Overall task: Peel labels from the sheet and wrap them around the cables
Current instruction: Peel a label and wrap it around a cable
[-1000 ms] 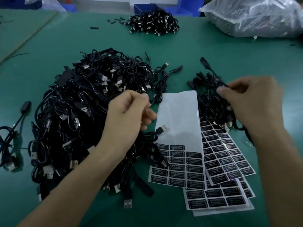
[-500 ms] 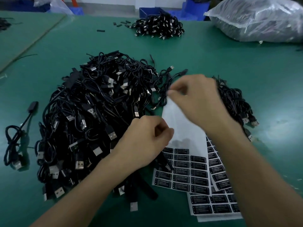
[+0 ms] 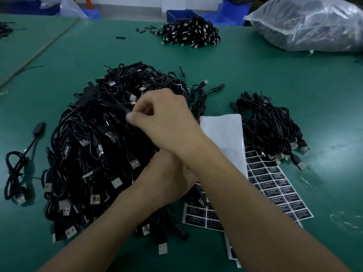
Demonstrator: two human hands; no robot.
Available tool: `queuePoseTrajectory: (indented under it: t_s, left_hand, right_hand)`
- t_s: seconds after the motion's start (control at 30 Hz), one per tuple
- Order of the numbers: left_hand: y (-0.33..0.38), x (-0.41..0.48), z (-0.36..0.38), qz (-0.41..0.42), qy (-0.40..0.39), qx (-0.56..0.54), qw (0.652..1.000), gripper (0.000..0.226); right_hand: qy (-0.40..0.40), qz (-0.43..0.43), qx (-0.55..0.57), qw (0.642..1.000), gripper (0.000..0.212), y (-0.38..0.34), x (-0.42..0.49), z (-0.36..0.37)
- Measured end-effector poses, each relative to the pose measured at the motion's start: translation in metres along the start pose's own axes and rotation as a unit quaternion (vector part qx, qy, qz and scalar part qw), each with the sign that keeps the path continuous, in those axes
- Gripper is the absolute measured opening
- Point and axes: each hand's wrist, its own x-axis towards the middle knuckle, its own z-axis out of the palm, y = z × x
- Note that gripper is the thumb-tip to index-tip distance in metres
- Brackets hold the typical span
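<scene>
While the right hand (image 3: 163, 118) reaches over the big pile of USB cables (image 3: 88, 146) and pinches one cable (image 3: 117, 105) on top, the left hand (image 3: 165, 181) rests at the pile's near edge — fingers hidden, so I cannot tell its grip. The label sheet (image 3: 222, 134) lies right of the pile.

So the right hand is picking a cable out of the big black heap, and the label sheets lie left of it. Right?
Not quite. The head view shows the label sheets lying right of the big heap, between it and a smaller cable pile. The right hand does pinch a cable in that heap.
</scene>
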Motion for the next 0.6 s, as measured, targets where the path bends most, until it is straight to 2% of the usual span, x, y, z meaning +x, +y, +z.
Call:
queuePoseTrajectory:
  t_s: [0.07, 0.2, 0.3, 0.37, 0.4, 0.43, 0.5, 0.53, 0.6]
  left_hand:
    - [-0.001, 0.003, 0.000, -0.026, 0.041, -0.124, 0.991, 0.010]
    - [0.002, 0.002, -0.006, -0.028, 0.040, -0.219, 0.975, 0.022]
    - [0.002, 0.002, -0.006, -0.037, 0.057, -0.293, 0.954, 0.017]
    - [0.003, 0.003, -0.006, -0.041, 0.085, -0.358, 0.929, 0.021]
    - [0.006, 0.004, -0.009, -0.052, 0.100, -0.401, 0.909, 0.028]
    - [0.007, 0.005, -0.011, -0.062, 0.110, -0.448, 0.885, 0.036]
    - [0.007, 0.006, -0.015, -0.084, 0.119, -0.523, 0.840, 0.049]
    - [0.007, 0.007, -0.018, -0.091, 0.123, -0.555, 0.818, 0.052]
    - [0.005, 0.007, -0.021, -0.096, 0.141, -0.608, 0.775, 0.054]
  right_hand:
    - [0.022, 0.024, 0.054, 0.998, 0.015, 0.008, -0.006, -0.014]
    - [0.126, 0.059, 0.143, 0.980, 0.020, 0.028, -0.022, -0.039]
    - [0.219, 0.086, 0.317, 0.919, 0.021, 0.041, -0.034, -0.059]
    - [0.238, 0.103, 0.408, 0.875, 0.019, 0.048, -0.044, -0.069]
    - [0.237, 0.109, 0.417, 0.871, 0.018, 0.052, -0.049, -0.072]
    - [0.230, 0.111, 0.407, 0.877, 0.018, 0.057, -0.054, -0.073]
    - [0.192, 0.106, 0.347, 0.912, 0.010, 0.066, -0.066, -0.074]
    - [0.153, 0.101, 0.314, 0.931, 0.003, 0.069, -0.072, -0.073]
    - [0.056, 0.088, 0.273, 0.956, 0.010, 0.075, -0.084, -0.072]
